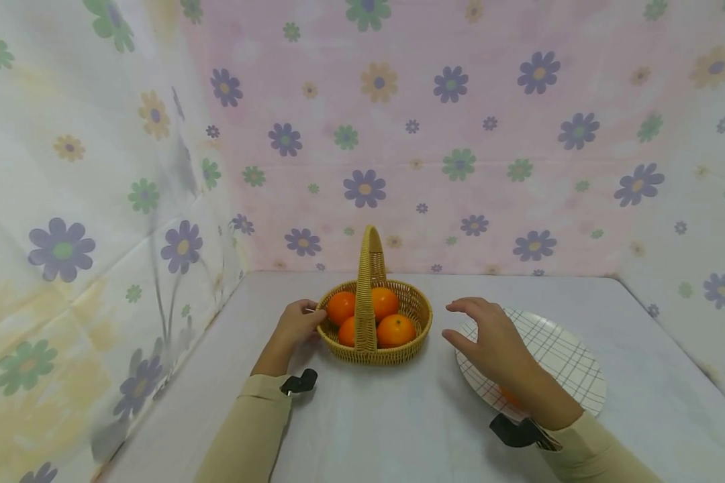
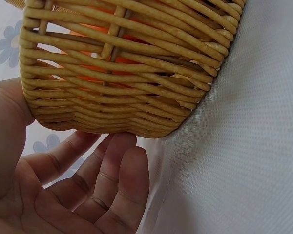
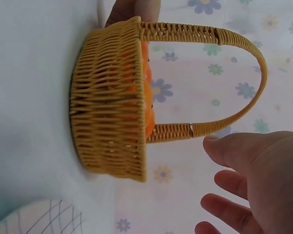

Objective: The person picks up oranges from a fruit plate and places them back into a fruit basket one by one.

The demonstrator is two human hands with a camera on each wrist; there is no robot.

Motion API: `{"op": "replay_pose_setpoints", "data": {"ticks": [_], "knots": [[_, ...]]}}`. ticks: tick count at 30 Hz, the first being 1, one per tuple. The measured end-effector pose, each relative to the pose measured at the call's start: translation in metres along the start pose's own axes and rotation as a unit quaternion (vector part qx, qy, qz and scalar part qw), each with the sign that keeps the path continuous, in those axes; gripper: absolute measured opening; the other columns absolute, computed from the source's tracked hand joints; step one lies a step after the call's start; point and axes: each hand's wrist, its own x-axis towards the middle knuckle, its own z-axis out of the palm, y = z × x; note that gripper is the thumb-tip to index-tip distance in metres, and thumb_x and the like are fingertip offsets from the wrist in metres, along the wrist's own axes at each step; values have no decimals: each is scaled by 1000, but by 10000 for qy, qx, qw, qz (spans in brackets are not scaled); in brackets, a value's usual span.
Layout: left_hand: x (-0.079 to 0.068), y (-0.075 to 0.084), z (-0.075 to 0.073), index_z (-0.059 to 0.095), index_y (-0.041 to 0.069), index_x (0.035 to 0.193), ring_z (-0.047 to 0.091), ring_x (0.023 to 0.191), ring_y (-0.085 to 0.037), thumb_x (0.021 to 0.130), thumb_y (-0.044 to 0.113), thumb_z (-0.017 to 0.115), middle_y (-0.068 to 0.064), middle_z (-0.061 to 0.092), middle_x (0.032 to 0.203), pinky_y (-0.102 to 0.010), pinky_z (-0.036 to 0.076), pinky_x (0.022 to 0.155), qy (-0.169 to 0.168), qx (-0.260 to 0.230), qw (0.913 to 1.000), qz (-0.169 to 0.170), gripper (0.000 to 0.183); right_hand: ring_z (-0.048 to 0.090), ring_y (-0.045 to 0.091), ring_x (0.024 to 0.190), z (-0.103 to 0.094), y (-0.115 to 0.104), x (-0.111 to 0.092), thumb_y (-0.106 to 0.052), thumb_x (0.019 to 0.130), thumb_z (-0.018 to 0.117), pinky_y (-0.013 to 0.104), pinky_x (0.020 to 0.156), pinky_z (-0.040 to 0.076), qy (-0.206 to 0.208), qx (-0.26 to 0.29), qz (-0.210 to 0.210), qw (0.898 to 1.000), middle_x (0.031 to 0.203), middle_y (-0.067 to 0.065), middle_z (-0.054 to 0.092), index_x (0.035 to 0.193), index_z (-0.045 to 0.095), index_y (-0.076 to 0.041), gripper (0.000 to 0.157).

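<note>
A woven wicker basket (image 1: 380, 359) with a tall arched handle (image 1: 366, 295) stands on the table and holds several oranges (image 1: 396, 331). My left hand (image 1: 299, 323) grips the basket's left end. In the left wrist view its thumb lies at the rim and the fingertips (image 2: 133, 163) meet the woven wall (image 2: 117, 92). To the basket's right my right hand (image 1: 489, 335) is held in the air over a plate's near left part, thumb and fingers spread apart with nothing between them. In the right wrist view its thumb overlaps the lower part of the handle (image 3: 256, 92).
The round white plate (image 1: 564, 355) with a dark grid pattern lies on the right of the table. Partly hidden under the right wrist, an orange piece of fruit (image 1: 511, 398) shows on it. White cloth covers the table (image 1: 362, 422); flowered cloth walls (image 1: 423, 168) enclose its back and sides.
</note>
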Motion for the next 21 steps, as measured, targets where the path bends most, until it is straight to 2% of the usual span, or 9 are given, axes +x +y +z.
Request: {"op": "replay_pose_setpoints", "data": {"ticks": [7, 16, 21], "knots": [[1, 0, 0, 64, 3, 125, 69, 98, -26, 95, 29, 64, -20, 68, 123, -37, 64, 84, -27, 18, 10000, -21, 40, 52, 36, 137, -10, 19, -20, -32, 90, 80, 63, 110, 44, -46, -62, -49, 10000, 142, 6, 62, 133, 64, -16, 49], [1, -3, -4, 63, 2, 125, 69, 101, -28, 95, 28, 62, -21, 66, 126, -35, 64, 82, -6, 71, 10000, 34, 40, 49, 40, 139, -23, 41, -46, -47, 86, 82, 68, 107, 45, -309, -132, 264, 9991, 147, 10, 58, 137, 61, -17, 63], [2, -1, -2, 63, 2, 126, 69, 102, -28, 95, 29, 62, -21, 66, 126, -36, 64, 83, -105, -7, 9999, 67, 41, 56, 41, 130, -33, 50, -62, -57, 84, 80, 64, 98, 54, -431, -143, 412, 9981, 148, 13, 56, 140, 58, -15, 74]]}}
